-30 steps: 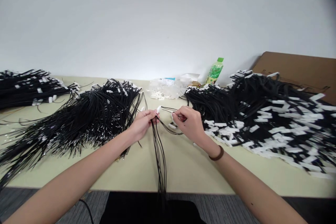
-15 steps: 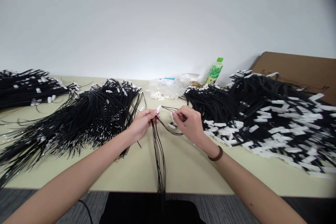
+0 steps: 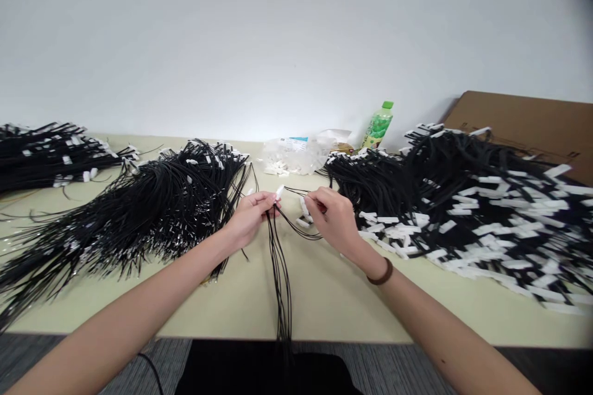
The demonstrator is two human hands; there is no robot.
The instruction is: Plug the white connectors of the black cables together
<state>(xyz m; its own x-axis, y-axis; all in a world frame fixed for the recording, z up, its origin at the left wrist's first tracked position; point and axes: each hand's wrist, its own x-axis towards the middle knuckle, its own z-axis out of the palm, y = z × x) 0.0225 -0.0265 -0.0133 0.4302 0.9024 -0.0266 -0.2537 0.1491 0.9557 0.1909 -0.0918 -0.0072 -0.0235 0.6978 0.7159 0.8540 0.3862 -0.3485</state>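
Observation:
Above the middle of the table, my left hand (image 3: 252,216) pinches a white plastic connector (image 3: 279,192) between thumb and fingers. Several thin black wires (image 3: 280,271) hang down from it past the table's front edge, and others loop rightward. My right hand (image 3: 332,215) is closed, its thumb and forefinger pressed together by the black wires' right-hand loop (image 3: 299,190). What its fingertips hold is too small and hidden to make out. Just left of those fingertips, a few loose white connectors (image 3: 304,221) lie on the table.
Piles of black wires lie left (image 3: 167,203), far left (image 3: 37,157) and right (image 3: 417,179), many with white connectors (image 3: 504,234). Behind my hands sits a clear plastic bag (image 3: 290,157) of white pieces. A green-capped bottle (image 3: 378,125) and cardboard (image 3: 523,126) stand along the wall.
Almost nothing differs. The fingers of my right hand have shifted slightly at the wires; my left hand keeps its pinch on the connector.

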